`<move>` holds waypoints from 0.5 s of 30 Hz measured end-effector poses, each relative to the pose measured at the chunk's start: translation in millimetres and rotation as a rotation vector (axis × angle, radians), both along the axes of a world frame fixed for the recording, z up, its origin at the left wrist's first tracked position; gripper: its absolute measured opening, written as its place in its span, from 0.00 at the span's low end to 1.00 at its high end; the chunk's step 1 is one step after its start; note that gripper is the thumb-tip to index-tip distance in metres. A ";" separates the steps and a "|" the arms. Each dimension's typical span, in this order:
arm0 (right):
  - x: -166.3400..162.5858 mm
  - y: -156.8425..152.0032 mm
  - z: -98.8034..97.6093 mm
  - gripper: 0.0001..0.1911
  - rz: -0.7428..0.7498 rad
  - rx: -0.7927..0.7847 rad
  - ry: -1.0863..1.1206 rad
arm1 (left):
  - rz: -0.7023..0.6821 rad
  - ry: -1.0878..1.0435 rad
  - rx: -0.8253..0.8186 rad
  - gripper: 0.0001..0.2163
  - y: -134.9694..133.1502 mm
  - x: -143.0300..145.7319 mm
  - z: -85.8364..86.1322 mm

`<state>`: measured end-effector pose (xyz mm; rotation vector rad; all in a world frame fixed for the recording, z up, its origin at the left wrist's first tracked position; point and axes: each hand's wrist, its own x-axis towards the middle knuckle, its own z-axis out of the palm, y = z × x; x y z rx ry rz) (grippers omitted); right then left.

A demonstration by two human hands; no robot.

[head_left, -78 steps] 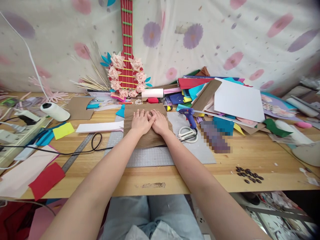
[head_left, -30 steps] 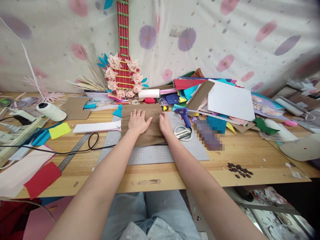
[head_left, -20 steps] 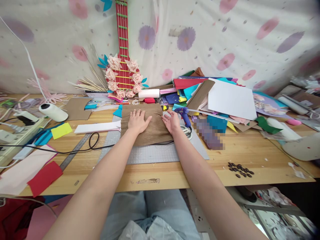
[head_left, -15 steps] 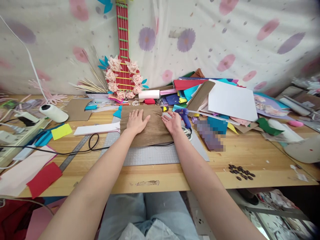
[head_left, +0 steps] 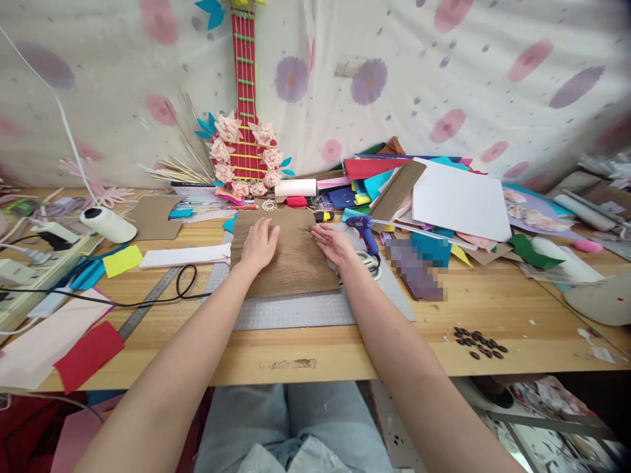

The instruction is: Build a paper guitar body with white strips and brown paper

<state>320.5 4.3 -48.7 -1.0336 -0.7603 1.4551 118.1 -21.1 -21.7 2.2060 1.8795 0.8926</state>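
A sheet of brown crepe paper (head_left: 290, 266) lies over a grey cutting mat (head_left: 296, 314) in front of me. On the paper's left part rests my left hand (head_left: 259, 246), palm down with fingers stretched out. At its right edge is my right hand (head_left: 332, 244), palm turned up and fingers extended, with the fingertips by a small crease in the paper. Whether those fingertips are tucked under the edge I cannot tell. Just right of that hand lies a blue glue gun (head_left: 363, 230) with its coiled cable.
A red paper guitar with pink paper roses (head_left: 246, 151) stands at the back. Stacked coloured sheets (head_left: 461, 200) lie right of it. Several dark oval pieces (head_left: 479, 343) sit near the front right. A steel ruler (head_left: 149, 302) and a power strip (head_left: 49, 279) are left.
The brown paper has shifted slightly left and toward me. My left hand has moved a little left, its fingers closer together. The right hand's fingertips have moved left.
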 end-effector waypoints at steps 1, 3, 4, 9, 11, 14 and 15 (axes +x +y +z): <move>0.2 0.6 -0.9 0.07 -0.008 -0.002 -0.029 | 0.006 -0.006 -0.006 0.22 1.0 -0.2 -0.8; 0.7 1.6 -2.2 0.05 -0.043 0.002 -0.081 | 0.016 -0.014 -0.020 0.21 3.0 -0.5 -1.3; 0.6 1.6 -2.5 0.04 -0.063 0.004 -0.099 | 0.016 -0.015 -0.028 0.21 4.0 -0.7 -1.0; -4.9 -2.5 -0.6 0.04 -0.060 -0.040 -0.113 | 0.010 0.010 -0.079 0.22 5.7 -0.8 1.7; -7.5 -3.6 -0.7 0.04 -0.052 -0.031 -0.139 | 0.009 0.027 -0.088 0.23 5.3 0.1 2.0; -9.7 -3.5 -3.7 0.07 -0.079 0.014 -0.273 | 0.015 0.011 -0.096 0.22 4.7 2.1 1.9; -10.0 -3.6 -5.1 0.10 -0.093 0.037 -0.356 | 0.016 -0.015 -0.102 0.22 4.8 2.3 2.1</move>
